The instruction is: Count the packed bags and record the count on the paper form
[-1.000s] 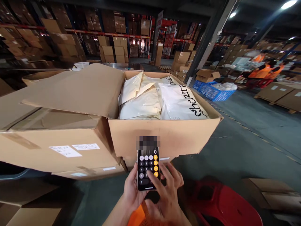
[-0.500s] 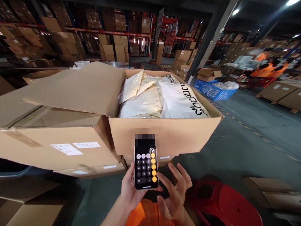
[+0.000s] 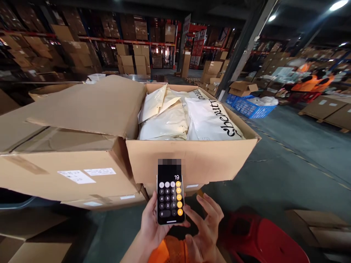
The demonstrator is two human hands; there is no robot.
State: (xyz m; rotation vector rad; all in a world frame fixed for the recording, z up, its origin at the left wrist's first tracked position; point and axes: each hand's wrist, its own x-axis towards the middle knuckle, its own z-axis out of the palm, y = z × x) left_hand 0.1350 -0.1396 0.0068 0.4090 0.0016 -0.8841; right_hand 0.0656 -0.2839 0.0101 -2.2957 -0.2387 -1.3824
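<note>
Holding a phone (image 3: 170, 195) upright in the left hand (image 3: 153, 228), fingers wrapping its left edge and back, thumb side supporting from below; screen facing up toward the camera, showing a calculator keypad with orange keys down the right column and the figure 19 at the top. Hovering just beside the phone's right edge with the right hand (image 3: 204, 232), open, fingers spread and curled loosely, gripping nothing, index fingertip near the lower right corner of the screen but apparently not touching it. Sitting low, just in front of a large open cardboard box (image 3: 192, 160), the phone overlapping the box's front wall in this view. Lying packed inside the box, cream plastic bags (image 3: 164, 117) on the left and a white bag with black lettering (image 3: 212, 118) on the right. Resting to the left, a closed carton (image 3: 65, 171) with white labels, one flap of the open box lying over its top. Showing at lower right, a red stool (image 3: 263, 241); farther back on the floor, a blue crate (image 3: 246, 106).
</note>
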